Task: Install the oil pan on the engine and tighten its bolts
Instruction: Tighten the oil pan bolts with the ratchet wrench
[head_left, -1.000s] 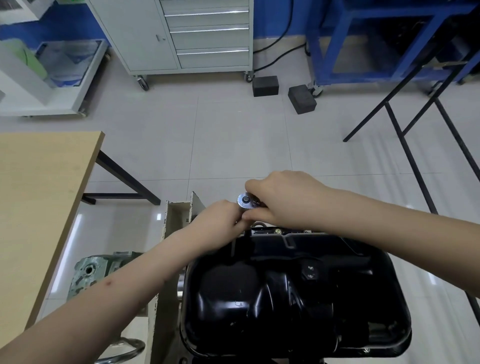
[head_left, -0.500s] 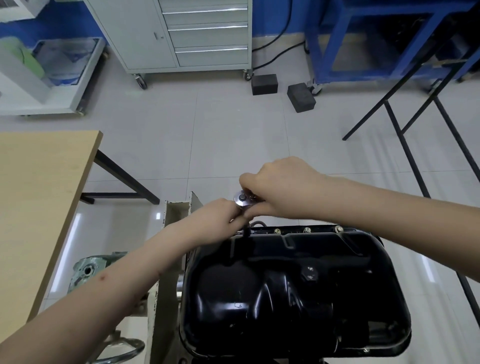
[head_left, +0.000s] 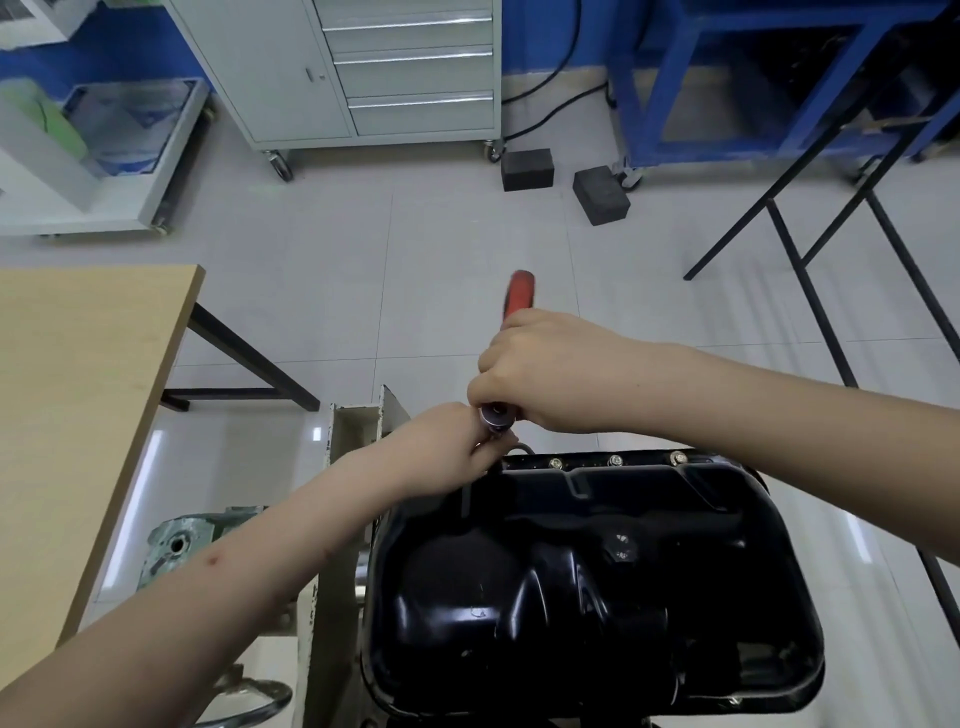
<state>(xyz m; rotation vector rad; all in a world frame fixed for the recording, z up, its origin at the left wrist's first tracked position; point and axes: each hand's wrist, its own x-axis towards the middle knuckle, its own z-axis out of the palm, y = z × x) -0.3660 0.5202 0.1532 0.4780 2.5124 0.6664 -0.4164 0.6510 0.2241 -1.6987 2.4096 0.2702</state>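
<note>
A pale tiled floor (head_left: 322, 291) fills the room, with a grey drawer cabinet (head_left: 363, 67) on castors at twelve o'clock, a blue metal rack (head_left: 691, 83) at one o'clock and two black blocks (head_left: 525, 162) on the floor between them. A wooden tabletop (head_left: 78, 395) sits at nine o'clock. Low down, at about five o'clock, the black oil pan (head_left: 597, 587) lies bottom-up on the engine, glossy and dented into ridges, with three bolts (head_left: 615, 460) seated along its far edge. At the pan's far left corner stands a ratchet wrench (head_left: 496, 415), its round silver head level with the knuckles and its red handle (head_left: 519, 292) pointing away toward twelve o'clock, blurred. The right hand (head_left: 550, 374) is closed in a full fist around that handle, just behind the head. The left hand (head_left: 457, 441) comes in from seven o'clock and pinches narrowly at the shaft under the wrench head, fingertips touching it; what exactly they pinch is hidden by the hand itself. At eight o'clock a grey-green metal casting (head_left: 182, 540) shows beside the left forearm.
</note>
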